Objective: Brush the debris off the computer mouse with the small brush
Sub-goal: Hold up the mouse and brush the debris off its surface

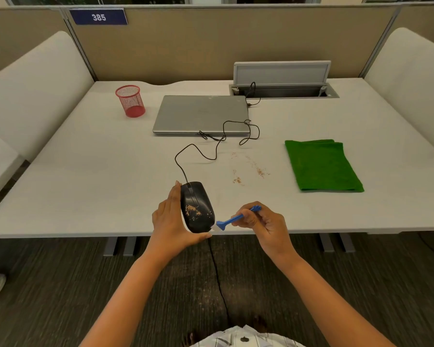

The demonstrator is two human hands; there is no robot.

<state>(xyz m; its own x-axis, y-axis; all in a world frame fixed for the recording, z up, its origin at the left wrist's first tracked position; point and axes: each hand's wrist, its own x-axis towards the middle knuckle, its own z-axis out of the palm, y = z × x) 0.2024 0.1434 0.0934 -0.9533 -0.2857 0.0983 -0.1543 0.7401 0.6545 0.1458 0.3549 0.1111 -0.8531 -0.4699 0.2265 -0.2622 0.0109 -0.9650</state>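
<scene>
A black wired computer mouse [197,201] is lifted above the desk's front edge, gripped along its left side and rear by my left hand [172,219]. Tan debris [193,210] clings to the mouse's back. My right hand [263,224] pinches a small blue brush [236,219] by its handle. The brush's white bristles touch the lower right edge of the mouse. The mouse cable [201,151] runs away toward the laptop.
On the grey desk [85,196], scattered crumbs [251,170] lie right of the mouse. A folded green cloth [321,166] sits at the right, a closed grey laptop [201,113] at the back centre, a red mesh cup [130,101] back left, a cable hatch [283,90] back right.
</scene>
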